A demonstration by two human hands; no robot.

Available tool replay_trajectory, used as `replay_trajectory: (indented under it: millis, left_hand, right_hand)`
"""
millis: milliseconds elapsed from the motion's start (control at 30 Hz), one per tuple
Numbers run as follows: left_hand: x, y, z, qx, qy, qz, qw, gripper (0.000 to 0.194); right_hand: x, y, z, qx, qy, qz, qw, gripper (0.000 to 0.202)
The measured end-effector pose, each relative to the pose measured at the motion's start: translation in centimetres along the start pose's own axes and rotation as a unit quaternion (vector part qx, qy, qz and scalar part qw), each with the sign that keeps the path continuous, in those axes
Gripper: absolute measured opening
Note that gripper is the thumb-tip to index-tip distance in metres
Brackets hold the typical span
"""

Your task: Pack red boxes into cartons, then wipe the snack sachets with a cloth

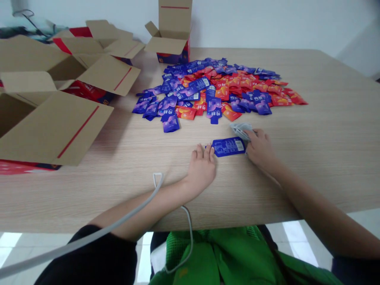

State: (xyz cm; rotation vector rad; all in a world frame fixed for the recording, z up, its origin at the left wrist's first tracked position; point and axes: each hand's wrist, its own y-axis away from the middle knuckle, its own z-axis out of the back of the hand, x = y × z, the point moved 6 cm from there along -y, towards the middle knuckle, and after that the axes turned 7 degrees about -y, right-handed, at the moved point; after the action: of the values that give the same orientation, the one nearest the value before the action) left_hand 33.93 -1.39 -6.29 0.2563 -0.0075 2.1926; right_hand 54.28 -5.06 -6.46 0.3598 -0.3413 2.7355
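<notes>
A blue pouch (228,147) lies flat on the table, its printed back with a white barcode label facing up. At its left end rest the fingertips of my left hand (202,168), spread and lying flat on the table. My right hand (260,147) is closed on a crumpled grey-white cloth (242,130), just at the pouch's right end. Beyond both hands spreads a pile of blue pouches (214,107) and red-orange pouches (247,82).
Open cardboard boxes (97,75) stand at the left, flaps outward. Another open box (173,45) is at the back, by the wall. A grey-white cable (130,215) crosses over my left forearm. The table's front edge (225,225) runs close to me.
</notes>
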Motion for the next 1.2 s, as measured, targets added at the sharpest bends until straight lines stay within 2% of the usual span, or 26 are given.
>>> replay_trajectory:
  millis: [67, 167, 267, 333, 467, 600, 767, 867, 933, 1000, 1067, 1133, 1200]
  left_hand:
    - [0.0, 0.0, -0.1, -0.004, 0.002, -0.001, 1.000, 0.055]
    - [0.0, 0.0, -0.2, -0.014, 0.006, -0.001, 1.000, 0.054]
    - [0.2, -0.1, -0.3, -0.011, 0.010, 0.006, 1.000, 0.053]
    - [0.4, -0.2, -0.2, -0.004, 0.011, 0.011, 1.000, 0.051]
    - [0.4, -0.2, -0.1, 0.000, 0.007, 0.005, 1.000, 0.052]
    - [0.3, -0.2, -0.2, 0.004, 0.006, 0.007, 1.000, 0.053]
    - [0.3, -0.1, -0.2, -0.003, 0.000, -0.003, 1.000, 0.053]
    - [0.3, -0.1, -0.3, -0.011, -0.005, -0.003, 1.000, 0.053]
    - [0.2, 0.0, -0.4, -0.020, -0.008, -0.004, 1.000, 0.053]
    - [0.2, 0.0, -0.4, -0.025, -0.007, -0.006, 1.000, 0.053]
    - [0.2, 0.0, -0.4, -0.024, -0.003, -0.007, 1.000, 0.053]
    - [0.2, 0.0, -0.3, -0.020, 0.000, -0.006, 1.000, 0.053]
    - [0.3, 0.0, -0.2, -0.014, 0.000, -0.006, 1.000, 0.053]
  right_hand:
    - [1.7, -0.7, 0.8, -0.028, -0.053, 0.016, 0.998, 0.056]
    - [6.4, -1.2, 0.9, -0.046, -0.088, 0.074, 0.992, 0.059]
    - [10.5, -1.1, -1.2, -0.007, -0.041, 0.127, 0.991, 0.055]
    - [11.6, -0.8, -2.7, 0.023, 0.001, 0.151, 0.988, 0.051]
    - [10.1, -0.6, -3.2, 0.024, 0.039, 0.139, 0.989, 0.052]
    - [6.7, -0.2, -2.1, 0.000, 0.048, 0.096, 0.994, 0.055]
    - [2.2, 0.7, -1.6, 0.001, 0.065, 0.036, 0.997, 0.056]
    - [0.4, 0.5, -1.3, 0.008, 0.047, 0.042, 0.998, 0.055]
    - [-0.2, 0.1, -0.7, 0.005, -0.002, 0.038, 0.999, 0.052]
    - [-0.1, -0.3, 0.4, -0.018, -0.064, 0.016, 0.998, 0.052]
    - [1.0, -0.2, 1.5, -0.046, -0.111, -0.002, 0.993, 0.056]
    - [3.2, 0.3, 2.0, -0.058, -0.135, 0.014, 0.989, 0.063]
    - [6.0, 1.0, 1.5, -0.031, -0.127, 0.064, 0.989, 0.066]
